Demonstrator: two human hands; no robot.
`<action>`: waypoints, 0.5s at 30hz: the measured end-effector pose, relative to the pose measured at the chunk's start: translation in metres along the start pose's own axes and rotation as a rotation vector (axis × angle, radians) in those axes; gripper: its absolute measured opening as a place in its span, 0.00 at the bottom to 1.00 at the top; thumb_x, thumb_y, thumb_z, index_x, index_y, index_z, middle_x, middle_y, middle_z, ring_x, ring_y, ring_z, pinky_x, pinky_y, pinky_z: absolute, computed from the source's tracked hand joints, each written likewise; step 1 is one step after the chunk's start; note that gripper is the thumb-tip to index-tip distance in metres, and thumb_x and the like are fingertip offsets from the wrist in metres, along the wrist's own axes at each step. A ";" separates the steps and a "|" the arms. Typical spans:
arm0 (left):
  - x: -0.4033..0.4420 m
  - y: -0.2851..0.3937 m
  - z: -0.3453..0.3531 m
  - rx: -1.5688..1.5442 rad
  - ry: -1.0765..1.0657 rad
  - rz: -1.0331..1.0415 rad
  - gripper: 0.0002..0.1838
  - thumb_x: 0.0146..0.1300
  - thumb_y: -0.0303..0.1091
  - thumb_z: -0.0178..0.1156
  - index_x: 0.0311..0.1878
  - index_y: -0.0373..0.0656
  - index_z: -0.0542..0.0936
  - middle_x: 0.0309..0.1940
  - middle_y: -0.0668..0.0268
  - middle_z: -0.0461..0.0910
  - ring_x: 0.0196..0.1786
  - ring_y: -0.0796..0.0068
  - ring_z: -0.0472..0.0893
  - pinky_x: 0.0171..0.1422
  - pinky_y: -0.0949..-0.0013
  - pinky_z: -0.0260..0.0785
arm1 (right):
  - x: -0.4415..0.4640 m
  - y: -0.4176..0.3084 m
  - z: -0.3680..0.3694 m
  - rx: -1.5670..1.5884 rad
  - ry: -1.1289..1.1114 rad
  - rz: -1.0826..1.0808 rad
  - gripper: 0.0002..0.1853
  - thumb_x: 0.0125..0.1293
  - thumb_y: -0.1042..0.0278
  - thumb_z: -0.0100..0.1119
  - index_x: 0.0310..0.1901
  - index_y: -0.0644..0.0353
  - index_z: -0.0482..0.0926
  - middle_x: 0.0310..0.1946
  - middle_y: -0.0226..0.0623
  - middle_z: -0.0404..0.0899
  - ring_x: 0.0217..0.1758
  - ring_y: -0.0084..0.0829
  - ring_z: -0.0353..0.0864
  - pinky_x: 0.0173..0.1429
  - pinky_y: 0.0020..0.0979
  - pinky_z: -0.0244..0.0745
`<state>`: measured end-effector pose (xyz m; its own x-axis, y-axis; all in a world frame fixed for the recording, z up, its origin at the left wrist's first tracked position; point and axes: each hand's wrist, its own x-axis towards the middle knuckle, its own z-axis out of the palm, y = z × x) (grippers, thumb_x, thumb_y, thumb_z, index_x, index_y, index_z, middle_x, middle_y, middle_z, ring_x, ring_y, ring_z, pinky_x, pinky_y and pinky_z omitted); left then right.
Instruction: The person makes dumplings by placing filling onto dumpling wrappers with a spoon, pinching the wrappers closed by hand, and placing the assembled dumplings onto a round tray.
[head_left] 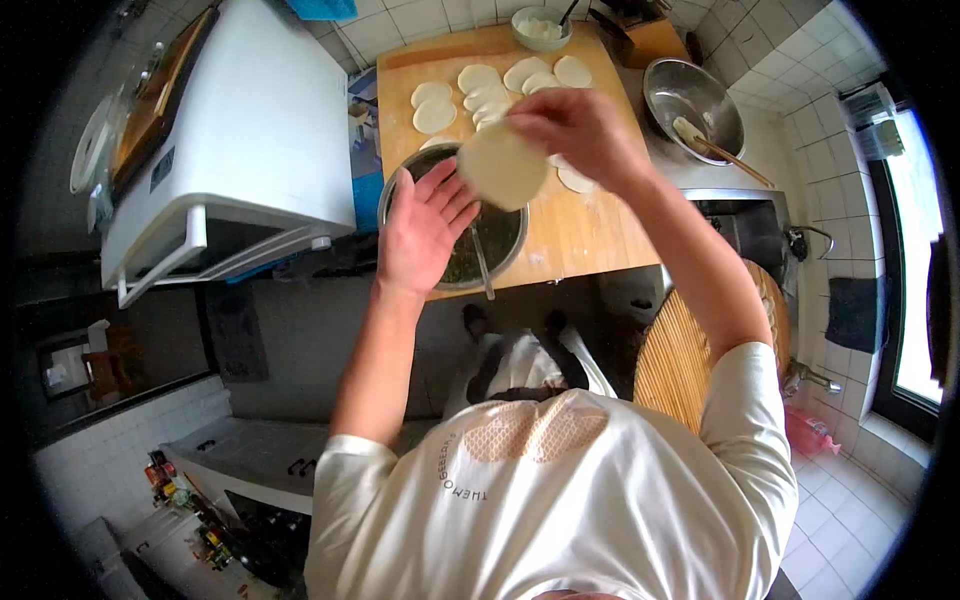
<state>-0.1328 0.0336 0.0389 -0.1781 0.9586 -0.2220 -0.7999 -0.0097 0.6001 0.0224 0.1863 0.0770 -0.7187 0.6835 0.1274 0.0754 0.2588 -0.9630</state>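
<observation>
Smooth shirt [570, 510], six o'clock; open floor [430, 345]; straight-edged wooden board [595, 235], twelve. Right hand [588, 135] pinches thin dough disc [502, 170]; left hand [418, 228] spreads, empty.

White appliance [260, 110] at left; dark cloth [855, 313] on tiled wall [838, 215]; pink bag [808, 432] nearby

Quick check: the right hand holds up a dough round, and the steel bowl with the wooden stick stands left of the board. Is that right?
Not quite: the steel bowl with the wooden stick stands right of the board, as the head view shows. The right hand does hold up a dough round.
</observation>
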 end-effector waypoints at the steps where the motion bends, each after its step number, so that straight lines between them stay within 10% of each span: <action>1: -0.001 0.000 0.002 -0.152 -0.092 -0.058 0.24 0.65 0.47 0.47 0.57 0.40 0.67 0.53 0.62 0.72 0.54 0.69 0.73 0.57 0.67 0.66 | 0.002 -0.002 0.018 -0.044 -0.040 -0.047 0.11 0.60 0.66 0.57 0.38 0.66 0.78 0.28 0.29 0.78 0.30 0.19 0.74 0.36 0.21 0.70; 15: -0.053 0.011 -0.070 0.047 0.265 0.172 0.22 0.62 0.36 0.50 0.58 0.36 0.64 0.54 0.49 0.69 0.56 0.59 0.72 0.59 0.64 0.66 | -0.068 0.047 0.084 -0.951 -0.667 -0.483 0.15 0.48 0.67 0.61 0.42 0.48 0.77 0.35 0.32 0.70 0.42 0.34 0.71 0.44 0.34 0.67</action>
<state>-0.1718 -0.0371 0.0037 -0.4564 0.8367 -0.3025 -0.7186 -0.1462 0.6799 0.0164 0.0950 0.0029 -0.9997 -0.0233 0.0067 -0.0242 0.9641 -0.2646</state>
